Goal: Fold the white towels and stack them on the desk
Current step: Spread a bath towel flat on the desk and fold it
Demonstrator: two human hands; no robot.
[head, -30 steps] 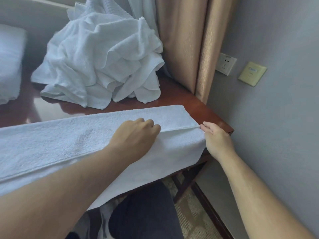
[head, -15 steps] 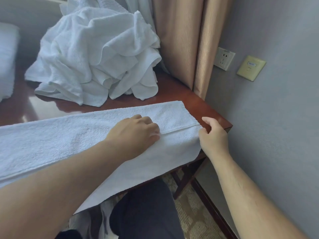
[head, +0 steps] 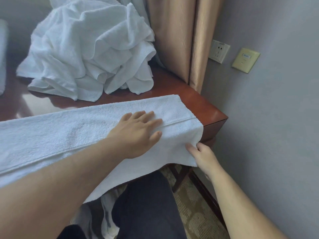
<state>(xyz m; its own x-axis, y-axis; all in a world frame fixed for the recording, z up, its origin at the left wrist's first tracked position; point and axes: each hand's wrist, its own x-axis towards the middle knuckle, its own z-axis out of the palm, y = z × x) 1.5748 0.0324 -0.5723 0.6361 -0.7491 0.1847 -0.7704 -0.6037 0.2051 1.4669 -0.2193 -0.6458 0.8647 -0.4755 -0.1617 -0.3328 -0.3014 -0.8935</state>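
A long white towel (head: 72,135) lies stretched across the near part of the wooden desk (head: 203,107), running from the left edge of the view to the desk's right corner. Its upper layer is folded lengthwise, with a hemmed edge running along the strip, and its near portion hangs over the front edge of the desk toward the person's lap.

The left hand (head: 138,133) rests flat on the towel near its right end, fingers straight and slightly spread, pressing the cloth down just beside the hem line. The right hand (head: 204,156) is lower, at the hanging right corner of the towel below the desk's edge; its thumb and fingers pinch that corner.

Behind the flat towel, farther back on the desk, sits a crumpled heap of white towels (head: 89,50), piled high and loose, apart from the spread one with a strip of bare wood between them. At the far left edge of the view another pale, soft shape (head: 2,56) shows only in part; it cannot be told what it is.

Beige curtains (head: 177,37) hang behind the desk's right end, against a grey wall (head: 276,118). On that wall are a white power socket (head: 218,51) and, just to its right, a yellowish switch plate (head: 245,60). Below the desk, the person's dark trousers (head: 148,204) and patterned carpet (head: 195,213) are visible.
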